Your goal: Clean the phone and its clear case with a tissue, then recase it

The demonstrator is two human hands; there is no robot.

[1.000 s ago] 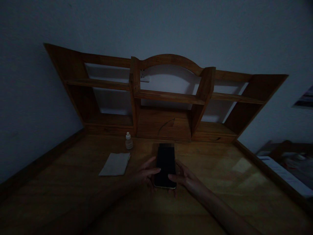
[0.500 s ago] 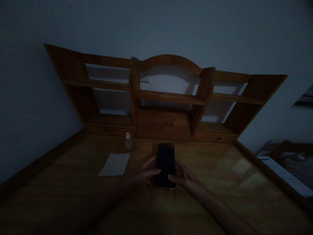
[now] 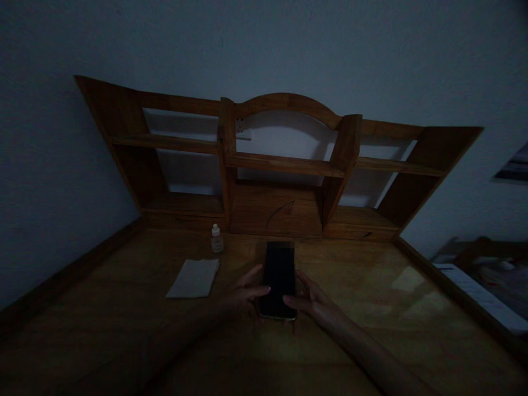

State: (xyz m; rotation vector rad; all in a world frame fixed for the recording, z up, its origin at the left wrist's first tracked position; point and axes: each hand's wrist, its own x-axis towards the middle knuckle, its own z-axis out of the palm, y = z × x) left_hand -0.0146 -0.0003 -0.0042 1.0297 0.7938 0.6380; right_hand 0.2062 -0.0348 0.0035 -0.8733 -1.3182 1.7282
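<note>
A black phone [image 3: 279,275] with a dark screen is held between both hands over the middle of the wooden desk. My left hand [image 3: 249,290] grips its left edge, the thumb lying on the screen. On the opposite edge, my right hand [image 3: 308,294] holds the phone, its thumb also resting on the lower screen. The other fingers of both hands are partly hidden behind the phone. To the left lies a folded white cloth or paper [image 3: 193,279], with a small clear bottle with a white cap [image 3: 216,241] just behind it.
A wooden shelf unit [image 3: 284,164] stands along the back of the desk [image 3: 350,352], against the wall. A thin dark line or cord shows in its middle compartment. Papers [image 3: 478,291] and other items lie beyond the desk's right edge. The scene is dim.
</note>
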